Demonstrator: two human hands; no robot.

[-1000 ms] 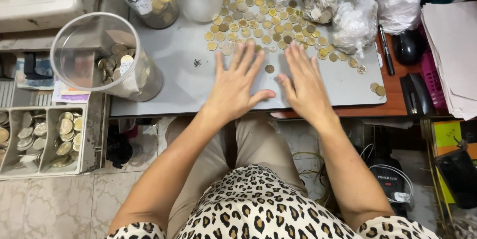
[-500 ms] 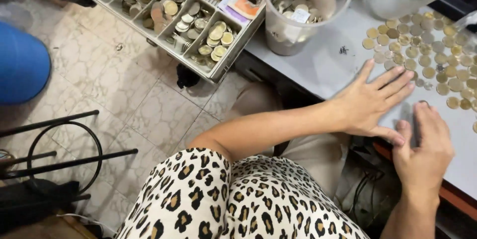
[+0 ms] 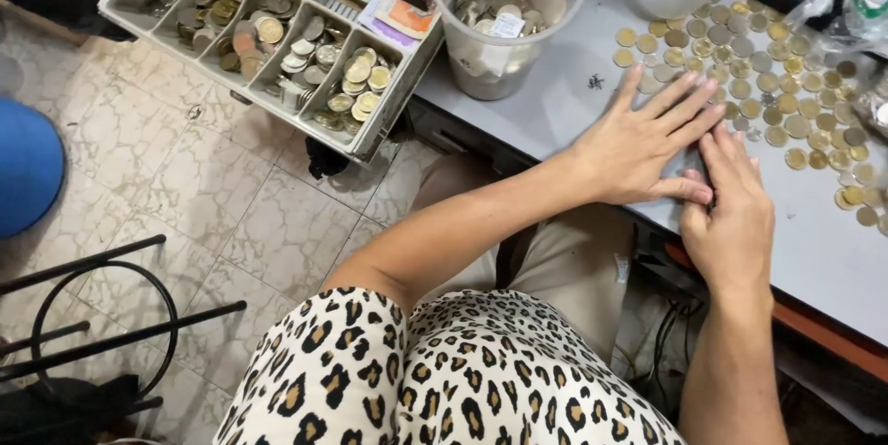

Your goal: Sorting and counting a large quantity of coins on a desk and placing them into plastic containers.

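Two hands lie on the grey desk (image 3: 555, 103), the left hand (image 3: 643, 144) flat with fingers spread and holding nothing, the right hand (image 3: 731, 214) loosely curled beside it, its grip not discernible, both at the near edge of loose coins (image 3: 786, 93), beside a coin-filled tub (image 3: 504, 15).

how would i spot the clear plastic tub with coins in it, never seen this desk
Start at the grey desk and go to its left edge, beside the compartmented coin tray. The clear round tub stands upright there, beyond the left hand. Unlike the loose coins, its coins lie piled inside.
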